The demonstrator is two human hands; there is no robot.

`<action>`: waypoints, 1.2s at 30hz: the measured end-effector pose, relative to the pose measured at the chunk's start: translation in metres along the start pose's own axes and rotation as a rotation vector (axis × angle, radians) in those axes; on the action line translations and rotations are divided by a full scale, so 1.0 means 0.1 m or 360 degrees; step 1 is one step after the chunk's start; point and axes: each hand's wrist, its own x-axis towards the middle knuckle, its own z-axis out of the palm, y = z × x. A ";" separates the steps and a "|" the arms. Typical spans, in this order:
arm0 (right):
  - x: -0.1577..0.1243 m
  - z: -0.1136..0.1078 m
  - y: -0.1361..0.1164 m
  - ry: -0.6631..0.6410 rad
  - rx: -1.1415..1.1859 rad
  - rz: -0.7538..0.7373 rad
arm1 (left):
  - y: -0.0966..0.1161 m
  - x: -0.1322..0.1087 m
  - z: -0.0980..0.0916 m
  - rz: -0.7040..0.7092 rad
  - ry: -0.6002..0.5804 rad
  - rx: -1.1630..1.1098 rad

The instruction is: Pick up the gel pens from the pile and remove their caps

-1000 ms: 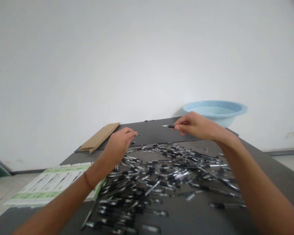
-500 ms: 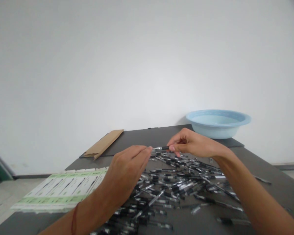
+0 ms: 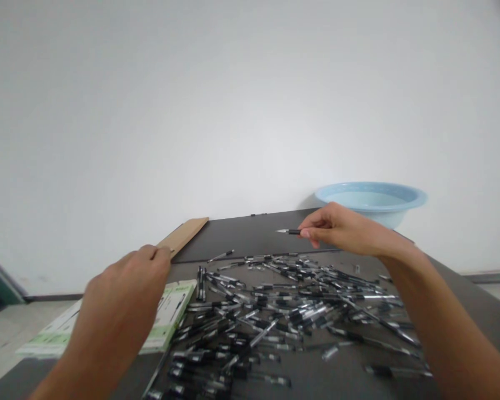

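A pen (image 3: 289,231) with a black grip and a clear pointed tip is pinched in my right hand (image 3: 331,228), its tip toward the left, above the far part of the table. My left hand (image 3: 129,283) is at the left, over the green and white pen boxes (image 3: 173,311), its fingers curled together near the brown cardboard piece (image 3: 187,232). Whatever those fingers hold, if anything, is hidden. Many black and clear pens (image 3: 275,300) lie in a loose heap across the middle of the table, between my forearms.
A light blue basin (image 3: 370,197) stands at the far right of the dark table (image 3: 312,366). A dark board (image 3: 233,233) lies at the back, with small dark items on its far edge. Behind is a pale wall.
My left hand has moved left, away from the pen and over the boxes. My right hand has moved slightly up and to the right with the pen, whose clear tip now shows fully.
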 end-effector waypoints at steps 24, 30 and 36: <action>0.02 0.22 -0.24 -0.0238 0.0359 -0.0138 | 0.87 0.56 -0.09 0.0453 0.0393 -0.1541; 0.05 0.22 -0.21 -0.0238 0.0468 -0.0170 | 0.87 0.61 -0.05 0.0304 0.0283 -0.1852; 0.10 0.24 -0.15 -0.0263 0.0567 -0.0142 | 0.89 0.65 -0.02 0.0270 0.0269 -0.2067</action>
